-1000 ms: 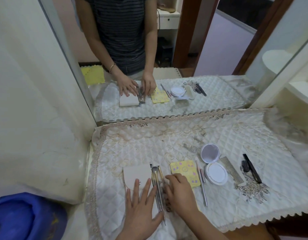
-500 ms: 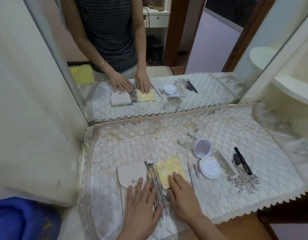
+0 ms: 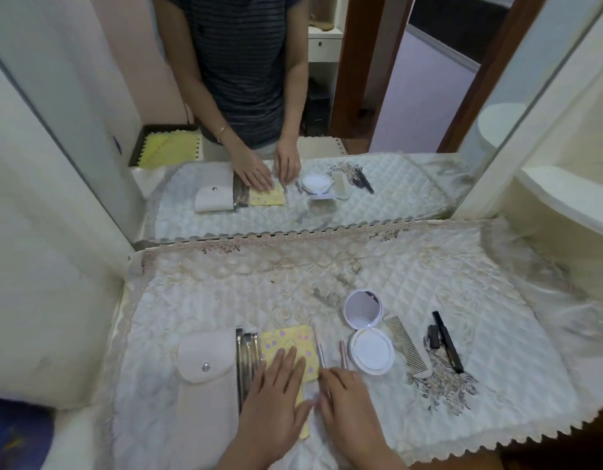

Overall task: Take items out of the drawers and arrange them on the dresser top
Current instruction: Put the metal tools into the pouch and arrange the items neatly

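The yellow dotted sheet [image 3: 289,344] is pressed onto the quilted cover [image 3: 225,293] by the left hand [image 3: 273,395], fingers straight and slightly spread. Just right of the sheet, a slim stick [image 3: 318,347] is touched at its near end by the right hand [image 3: 347,398]; whether it is pinched cannot be told. Metal tools [image 3: 247,354] are laid just left of the sheet.

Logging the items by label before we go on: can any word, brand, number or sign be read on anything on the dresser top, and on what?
No readable text anywhere in this view.
yellow card: only purple dots and a faint drawn pattern, no letters.
white pouch: plain, with a metal snap; no brand visible.
round compact, comb, black sticks: any marking is too small to tell.
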